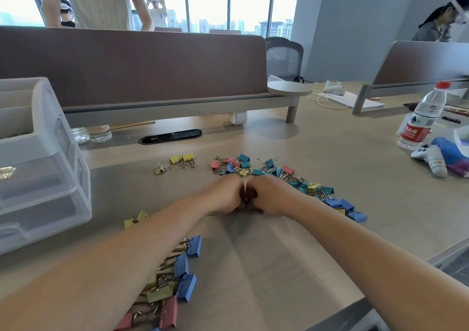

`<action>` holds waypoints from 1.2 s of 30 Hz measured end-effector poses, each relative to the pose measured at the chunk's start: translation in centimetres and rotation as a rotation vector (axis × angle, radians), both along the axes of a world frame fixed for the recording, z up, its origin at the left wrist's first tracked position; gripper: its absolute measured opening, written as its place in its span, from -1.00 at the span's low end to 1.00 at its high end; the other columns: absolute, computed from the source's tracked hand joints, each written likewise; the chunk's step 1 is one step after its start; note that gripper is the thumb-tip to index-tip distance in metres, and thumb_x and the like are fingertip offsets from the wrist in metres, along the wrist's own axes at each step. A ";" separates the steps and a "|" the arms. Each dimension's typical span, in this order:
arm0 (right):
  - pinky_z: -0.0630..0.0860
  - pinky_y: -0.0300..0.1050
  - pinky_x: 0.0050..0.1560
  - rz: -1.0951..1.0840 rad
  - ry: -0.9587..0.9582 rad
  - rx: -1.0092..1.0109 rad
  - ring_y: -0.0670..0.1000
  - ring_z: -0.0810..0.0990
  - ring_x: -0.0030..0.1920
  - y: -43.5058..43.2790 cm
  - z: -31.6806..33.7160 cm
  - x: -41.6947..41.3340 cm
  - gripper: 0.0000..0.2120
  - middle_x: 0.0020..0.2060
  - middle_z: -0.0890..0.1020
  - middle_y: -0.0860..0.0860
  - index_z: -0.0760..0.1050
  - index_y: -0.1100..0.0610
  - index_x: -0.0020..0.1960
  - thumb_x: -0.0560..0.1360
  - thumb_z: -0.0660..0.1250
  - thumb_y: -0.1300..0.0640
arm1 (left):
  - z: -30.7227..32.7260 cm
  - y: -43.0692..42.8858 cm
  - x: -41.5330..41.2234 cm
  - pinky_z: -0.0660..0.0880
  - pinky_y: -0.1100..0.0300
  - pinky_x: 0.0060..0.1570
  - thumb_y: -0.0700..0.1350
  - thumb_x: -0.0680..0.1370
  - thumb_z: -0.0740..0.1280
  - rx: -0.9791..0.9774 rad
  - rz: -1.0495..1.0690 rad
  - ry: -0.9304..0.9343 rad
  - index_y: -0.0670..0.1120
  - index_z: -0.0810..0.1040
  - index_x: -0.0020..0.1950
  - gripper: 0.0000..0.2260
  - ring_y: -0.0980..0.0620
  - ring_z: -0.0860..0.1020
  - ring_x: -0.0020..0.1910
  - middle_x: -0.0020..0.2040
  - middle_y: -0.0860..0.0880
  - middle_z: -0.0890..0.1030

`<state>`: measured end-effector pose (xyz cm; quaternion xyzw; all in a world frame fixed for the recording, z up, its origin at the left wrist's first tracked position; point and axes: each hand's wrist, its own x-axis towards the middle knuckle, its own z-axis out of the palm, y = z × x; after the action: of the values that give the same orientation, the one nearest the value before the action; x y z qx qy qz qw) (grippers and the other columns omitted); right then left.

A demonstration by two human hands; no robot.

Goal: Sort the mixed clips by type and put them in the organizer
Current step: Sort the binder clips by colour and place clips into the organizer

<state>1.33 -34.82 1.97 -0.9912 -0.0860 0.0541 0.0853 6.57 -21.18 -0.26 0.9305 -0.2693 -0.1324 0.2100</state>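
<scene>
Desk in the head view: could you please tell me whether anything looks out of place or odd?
A clear plastic bottle lies on its side below the partition, right of the organizer, apparently crushed. Nothing else stands out.

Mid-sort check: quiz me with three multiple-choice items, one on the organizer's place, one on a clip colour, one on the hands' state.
1. The organizer stands: A) to the person's left B) beside the water bottle C) behind the divider.
2. The three clips set apart left of the far pile are: A) pink B) yellow C) blue.
3. The left hand and right hand are: A) flat, apart B) in a drawer C) pressed together, fingers curled.
Key: A, it fills the left edge; B, all three are yellow; C, curled knuckles meet at centre.
</scene>
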 end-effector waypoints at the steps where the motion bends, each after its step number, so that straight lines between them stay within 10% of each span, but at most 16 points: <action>1: 0.37 -0.14 -0.18 0.009 -0.004 0.011 0.05 0.52 -0.13 -0.1 0.1 -0.1 -0.93 -0.13 0.55 0.01 0.56 0.12 -0.03 0.51 0.36 0.13 | 0.1 0.0 0.0 0.42 0.10 -0.24 -0.27 0.50 0.34 -0.005 0.001 0.015 -0.22 0.65 -0.04 -0.89 -0.08 0.51 -0.20 -0.07 -0.23 0.64; 17: 0.58 -0.02 0.02 -0.037 0.090 0.010 0.06 0.60 -0.06 -0.3 0.3 0.3 -0.89 -0.26 0.55 -0.07 0.52 -0.01 -0.19 0.50 0.40 0.05 | 3.1 2.2 -1.0 0.30 0.21 -0.38 -0.27 0.53 0.28 0.108 -0.043 -0.021 -0.27 0.66 -0.07 -0.84 -0.05 0.46 -0.24 -0.14 -0.22 0.62; 36: 0.58 -0.04 0.06 0.039 0.063 -0.215 0.10 0.60 0.02 1.4 1.3 -0.1 -0.81 0.05 0.63 0.09 0.62 0.17 0.12 0.57 0.30 0.15 | 3.6 3.1 -1.7 0.32 0.31 -0.35 -0.16 0.57 0.36 0.000 0.029 -0.027 -0.12 0.62 -0.02 -0.93 0.10 0.48 -0.21 -0.04 -0.06 0.62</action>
<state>1.22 -33.39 3.27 -0.9905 -0.0965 0.0957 -0.0202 4.88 -18.06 3.37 0.9360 -0.2587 -0.1168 0.2083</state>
